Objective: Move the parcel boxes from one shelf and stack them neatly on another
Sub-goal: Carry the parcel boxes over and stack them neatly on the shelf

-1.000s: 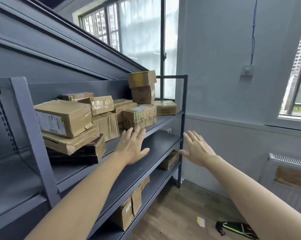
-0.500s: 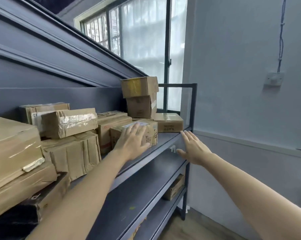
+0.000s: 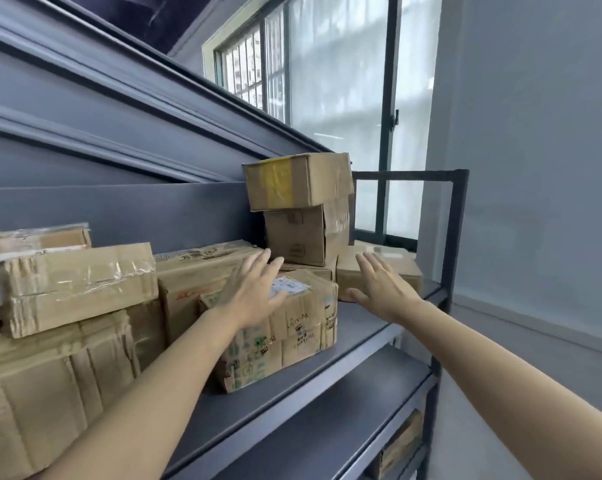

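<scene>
Parcel boxes (image 3: pixel 279 323) on grey shelf (image 3: pixel 362 327) by window (image 3: pixel 334 98), both hands (image 3: pixel 254 292) flat-fingered, empty

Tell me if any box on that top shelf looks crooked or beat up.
Yes. The top box of the two-high stack sits twisted and overhangs the box beneath. At left, a taped box looks crumpled and lies askew on its pile.

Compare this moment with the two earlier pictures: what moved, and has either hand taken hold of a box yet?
Both hands reached further along the top shelf. The left hand now lies spread over the printed box; the right hand is open in front of the flat box by the end frame. Neither grips anything. The camera came closer. The boxes and the two-box stack stayed put.
</scene>
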